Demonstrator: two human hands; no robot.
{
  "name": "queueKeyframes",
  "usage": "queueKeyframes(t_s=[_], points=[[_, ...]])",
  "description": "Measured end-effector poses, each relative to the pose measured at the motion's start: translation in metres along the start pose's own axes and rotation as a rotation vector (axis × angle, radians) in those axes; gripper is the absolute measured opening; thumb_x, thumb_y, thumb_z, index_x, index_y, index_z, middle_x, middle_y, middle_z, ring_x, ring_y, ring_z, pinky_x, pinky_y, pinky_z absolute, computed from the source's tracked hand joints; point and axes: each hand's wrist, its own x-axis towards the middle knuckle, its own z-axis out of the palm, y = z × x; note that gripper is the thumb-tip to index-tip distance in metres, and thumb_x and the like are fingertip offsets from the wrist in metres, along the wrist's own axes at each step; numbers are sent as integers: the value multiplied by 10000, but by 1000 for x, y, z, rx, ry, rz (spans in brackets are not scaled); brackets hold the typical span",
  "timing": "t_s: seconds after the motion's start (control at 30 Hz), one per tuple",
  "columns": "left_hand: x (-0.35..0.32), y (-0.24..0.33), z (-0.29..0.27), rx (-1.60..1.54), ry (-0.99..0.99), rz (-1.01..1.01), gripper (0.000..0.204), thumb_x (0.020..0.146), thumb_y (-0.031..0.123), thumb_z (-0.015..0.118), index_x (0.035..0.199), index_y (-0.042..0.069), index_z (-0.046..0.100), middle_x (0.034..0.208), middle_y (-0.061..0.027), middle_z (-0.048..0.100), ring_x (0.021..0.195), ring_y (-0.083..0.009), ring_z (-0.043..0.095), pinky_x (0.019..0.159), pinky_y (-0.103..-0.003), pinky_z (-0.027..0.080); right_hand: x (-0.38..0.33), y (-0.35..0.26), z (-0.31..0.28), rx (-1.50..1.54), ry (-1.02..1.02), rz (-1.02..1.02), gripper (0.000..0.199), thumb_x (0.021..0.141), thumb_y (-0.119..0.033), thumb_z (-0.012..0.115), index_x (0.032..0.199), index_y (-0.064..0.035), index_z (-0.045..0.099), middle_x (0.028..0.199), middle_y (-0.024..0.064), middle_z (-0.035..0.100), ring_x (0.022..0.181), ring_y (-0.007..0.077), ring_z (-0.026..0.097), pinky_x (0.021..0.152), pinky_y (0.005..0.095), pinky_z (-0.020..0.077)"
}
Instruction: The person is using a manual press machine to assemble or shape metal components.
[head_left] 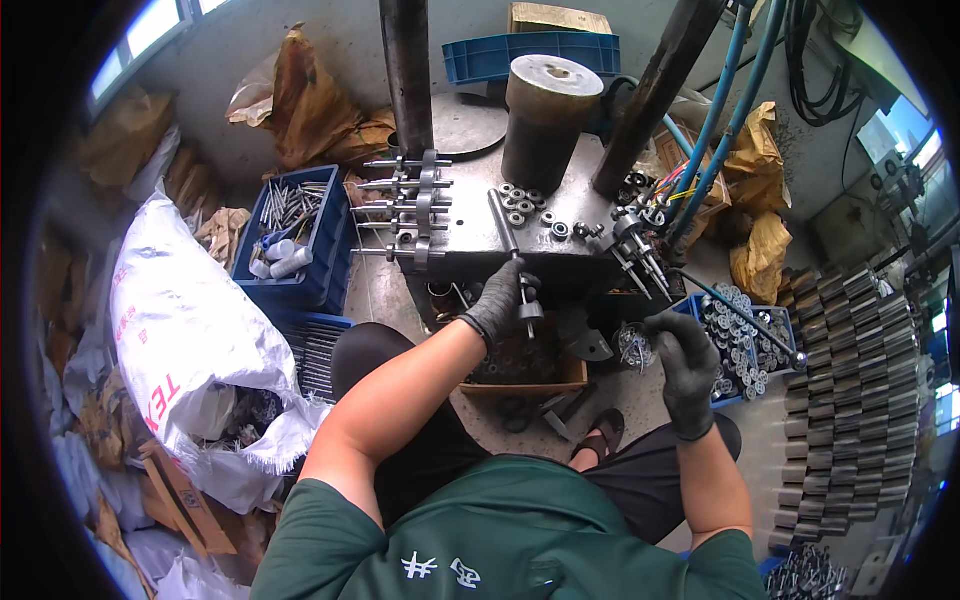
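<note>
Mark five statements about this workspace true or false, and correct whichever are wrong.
1. The left hand is closed around a metal shaft. True.
2. The right hand is bare. False: it is gloved.
3. Small ring-shaped metal parts lie on the worktable. True.
4. The thick metal cylinder lies on its side. False: it stands on end on the worktable.
5. The big white sack is at the right of the picture. False: it is at the left.
</note>
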Motion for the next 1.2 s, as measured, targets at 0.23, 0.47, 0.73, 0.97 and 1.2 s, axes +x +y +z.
queueKeyframes(t_s=[0.23,0.47,0.73,0.97,1.2], points=[[-50,-37,-3,259,-331,124,301,931,169,666,1195,42,600,931,-54,642,846,-166,647,770,-329,572,-36,115,80,1106,25,931,387,974,-359,615,1234,-72,636,1199,133,671,1104,285,649,969,434,522],[-81,-33,12,565,-508,373,399,947,99,709,1320,30,583,1136,-57,671,1060,-129,640,934,-307,554,-26,106,78,1491,-139,936,421,949,-294,555,1315,-85,568,1186,84,638,1058,237,611,936,409,491],[-77,-17,14,605,-498,486,381,918,84,744,1272,32,615,1144,-62,690,1077,-147,655,929,-308,564,-26,113,73,1512,-346,1006,481,992,-605,480,1202,-195,620,920,-30,660,637,68,561,445,248,395],[-80,-10,13,645,-420,514,327,910,89,737,1214,10,647,1074,-69,701,999,-134,665,877,-298,568,-27,117,78,1197,16,1142,457,980,-533,570,1188,-130,622,949,15,653,804,139,596,640,277,483],[-97,28,-2,1458,-170,1397,317,875,108,797,1134,23,636,965,-39,678,876,-105,655,773,-293,578,-26,94,82,1154,-48,1142,413,954,-478,652,1144,-111,654,846,35,638,734,171,592,655,310,480]])
